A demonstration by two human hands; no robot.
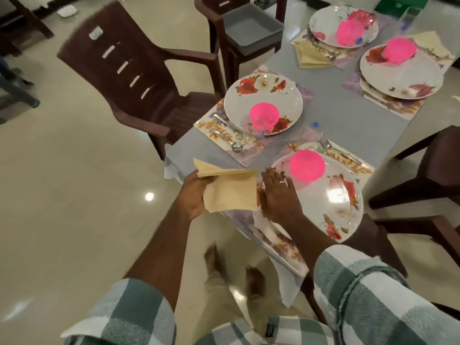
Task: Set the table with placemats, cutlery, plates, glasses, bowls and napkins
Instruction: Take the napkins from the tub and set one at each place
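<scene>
napkins arrive at a counter laid for 4

a person's left hand point(195, 195) holds a stack of folded beige napkins point(230, 189) at the near corner of the grey counter point(331, 95), fingers curled under the stack and thumb at its edge, so the grip grasps the napkins. the right hand point(278, 195) lies flat with straight fingers beside the stack, touching the rim of the nearest floral plate point(331, 197); its grip is released, holding nothing. a pink bowl point(307, 165) sits on that plate, which rests on a floral placemat point(281, 241). 3 more plates, each with a pink bowl, stand further along. a spoon point(235, 145) lies on the placemat by the second plate point(263, 95). 1 folded napkin point(312, 54) already lies by the far-left setting. brown chairs point(129, 78) flank the counter.
</scene>
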